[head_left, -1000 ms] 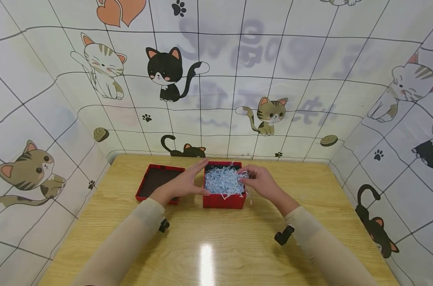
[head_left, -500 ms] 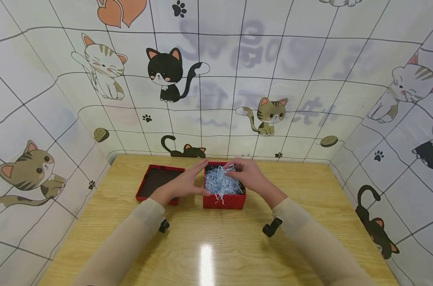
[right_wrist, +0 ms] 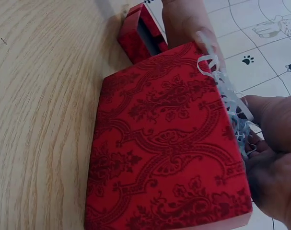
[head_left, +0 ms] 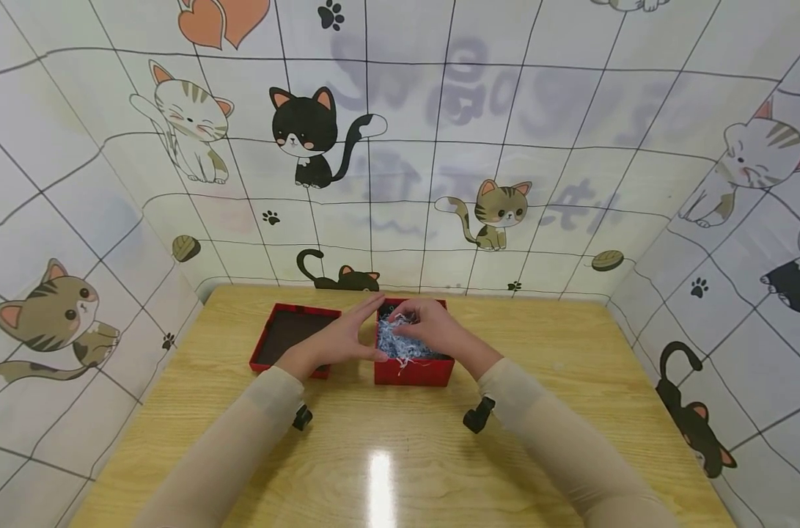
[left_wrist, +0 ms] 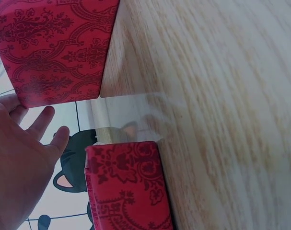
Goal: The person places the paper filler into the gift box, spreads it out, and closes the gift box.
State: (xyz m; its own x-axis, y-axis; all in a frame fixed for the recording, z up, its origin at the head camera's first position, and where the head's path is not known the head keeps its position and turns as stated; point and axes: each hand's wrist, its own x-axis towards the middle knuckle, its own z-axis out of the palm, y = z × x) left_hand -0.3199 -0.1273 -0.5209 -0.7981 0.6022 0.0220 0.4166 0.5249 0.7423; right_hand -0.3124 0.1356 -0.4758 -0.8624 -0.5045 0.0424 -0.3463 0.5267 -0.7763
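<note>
A red box with a dark damask pattern stands on the table, holding pale blue shredded paper. My left hand is at the box's left side, fingers stretched toward the far corner and thumb by the near one. In the left wrist view its spread fingertips lie along the box's upper edge. Over the opening, my right hand grips some of the shreds with curled fingers. Those fingers are partly hidden among the strands in the right wrist view, and a few strands hang over the box's rim.
Left of the box lies its red lid, dark inside face up, partly behind my left hand. A wooden table carries both. Behind and at the sides rises a white sheet with cat drawings and grid lines.
My right hand has moved left across the box, from its right edge to above the middle. The shreds have shifted left with it, baring the dark inside at right. My left hand stays put.
</note>
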